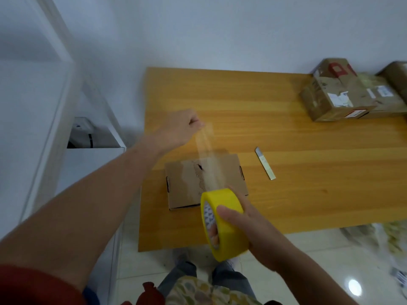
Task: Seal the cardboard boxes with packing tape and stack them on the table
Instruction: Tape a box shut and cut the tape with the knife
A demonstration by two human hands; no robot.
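A flat brown cardboard box (187, 183) lies near the front left corner of the wooden table (286, 172). My right hand (248, 227) grips a yellow roll of packing tape (226, 230) above the box's near edge, with fingers through its core. My left hand (185, 126) pinches the free end of a clear tape strip (204, 150). The strip stretches from the roll up and away over the box.
A small blade (265, 162) lies on the table right of the box. Larger taped cardboard boxes (343, 93) sit stacked at the far right. A white cabinet (66, 128) stands left of the table. Bags lie on the floor at right.
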